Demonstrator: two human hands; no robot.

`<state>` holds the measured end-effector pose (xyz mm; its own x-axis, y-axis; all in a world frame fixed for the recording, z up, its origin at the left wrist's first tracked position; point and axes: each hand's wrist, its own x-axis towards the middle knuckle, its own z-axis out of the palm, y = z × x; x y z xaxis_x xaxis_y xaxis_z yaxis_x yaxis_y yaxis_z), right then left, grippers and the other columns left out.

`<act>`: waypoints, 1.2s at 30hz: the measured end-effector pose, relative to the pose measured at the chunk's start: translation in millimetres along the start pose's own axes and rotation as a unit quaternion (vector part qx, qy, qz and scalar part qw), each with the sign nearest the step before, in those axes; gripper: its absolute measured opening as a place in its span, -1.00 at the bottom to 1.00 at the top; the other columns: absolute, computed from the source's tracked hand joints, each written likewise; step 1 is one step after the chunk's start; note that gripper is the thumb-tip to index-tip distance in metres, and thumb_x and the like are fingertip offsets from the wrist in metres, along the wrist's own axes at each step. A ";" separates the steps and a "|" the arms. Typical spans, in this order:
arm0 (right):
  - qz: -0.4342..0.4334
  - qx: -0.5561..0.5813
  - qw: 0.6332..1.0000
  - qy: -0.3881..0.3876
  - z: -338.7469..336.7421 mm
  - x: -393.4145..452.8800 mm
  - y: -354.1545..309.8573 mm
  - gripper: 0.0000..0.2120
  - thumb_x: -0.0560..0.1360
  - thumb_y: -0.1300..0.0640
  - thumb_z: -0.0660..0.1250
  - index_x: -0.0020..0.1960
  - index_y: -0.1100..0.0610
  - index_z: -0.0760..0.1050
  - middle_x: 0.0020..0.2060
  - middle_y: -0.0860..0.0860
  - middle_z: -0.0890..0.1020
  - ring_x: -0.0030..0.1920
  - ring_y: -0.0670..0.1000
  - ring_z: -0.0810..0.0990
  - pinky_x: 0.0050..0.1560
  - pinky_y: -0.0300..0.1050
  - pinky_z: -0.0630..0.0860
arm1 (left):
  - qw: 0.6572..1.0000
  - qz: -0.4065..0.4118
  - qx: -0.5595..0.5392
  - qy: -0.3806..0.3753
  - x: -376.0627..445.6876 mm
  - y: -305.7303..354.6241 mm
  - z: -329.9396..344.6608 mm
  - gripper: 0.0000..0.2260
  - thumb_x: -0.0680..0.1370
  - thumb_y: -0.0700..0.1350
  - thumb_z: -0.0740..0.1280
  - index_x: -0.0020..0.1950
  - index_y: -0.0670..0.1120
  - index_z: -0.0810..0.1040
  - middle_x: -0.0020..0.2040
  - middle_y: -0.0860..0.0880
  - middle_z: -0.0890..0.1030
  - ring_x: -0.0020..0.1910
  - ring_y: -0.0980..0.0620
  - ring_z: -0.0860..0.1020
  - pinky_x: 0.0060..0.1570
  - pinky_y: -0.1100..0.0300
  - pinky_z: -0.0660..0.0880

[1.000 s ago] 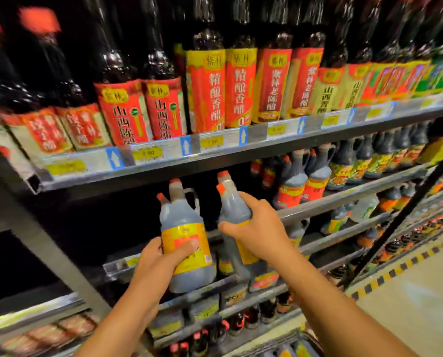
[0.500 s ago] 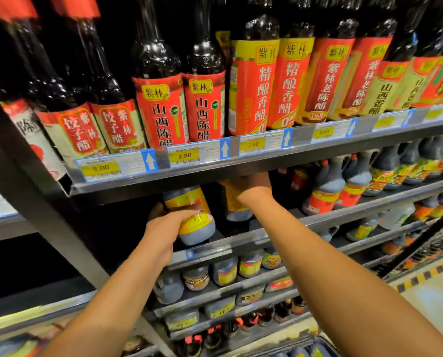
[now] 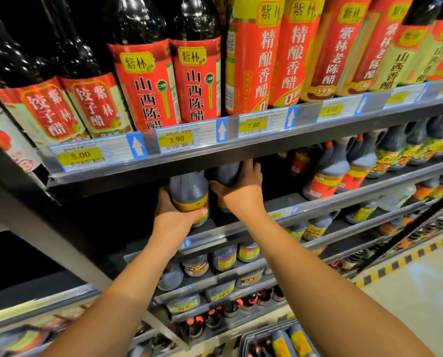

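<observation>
left hand (image 3: 175, 215): your fingers are curled round the lower belly of the left jug (image 3: 188, 188), with the thumb lying across the yellow label.
right hand (image 3: 241, 194): it wraps the right jug (image 3: 227, 173) at mid body. The fingers are closed round the far side and the thumb points toward the left jug.
where: both jugs stand upright between your two palms, close side by side. The lower shelf (image 3: 287, 202) is just under your fingers, and the upper shelf lip (image 3: 241, 150) is just above your right fingertips.
contact: the bases are probably on or just off the board. They are hidden behind your hands, so you can't tell.
weight: judge them heavy. They are full of dark liquid, so expect pull at the wrist.
stiffness: plastic walls likely give a little, so don't squeeze hard.
slip: the body is smooth and the label glossy, so keep your fingers low, under the bulge.
fragile: not brittle, but a drop could split a cap.
best hold: take the waist below the shoulder, or the neck handle. The handle is hidden above your fingers.
watch: the necks pass close under the lip above your fingertips. The red-label jugs (image 3: 323, 181) sit well beyond your right fingers.
</observation>
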<state>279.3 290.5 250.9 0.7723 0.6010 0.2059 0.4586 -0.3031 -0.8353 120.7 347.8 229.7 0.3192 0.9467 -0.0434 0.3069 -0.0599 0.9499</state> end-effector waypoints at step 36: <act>0.021 0.001 0.999 -0.029 24.5 71.4 39.2 -0.24 0.19 -0.26 0.58 0.31 0.02 0.54 0.13 -0.03 0.72 0.16 0.09 0.72 0.20 0.07 0.68 | 0.991 0.067 0.116 0.022 87.1 -3.4 18.8 -0.38 0.37 0.05 0.62 0.40 -0.07 0.62 0.31 -0.09 0.69 0.28 -0.09 0.65 0.36 -0.11 0.56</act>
<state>341.6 339.7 220.4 0.7639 0.6298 0.1405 0.4251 -0.3273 -0.8439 164.4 424.6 216.9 0.3335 0.9377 0.0973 0.4640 -0.2531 0.8489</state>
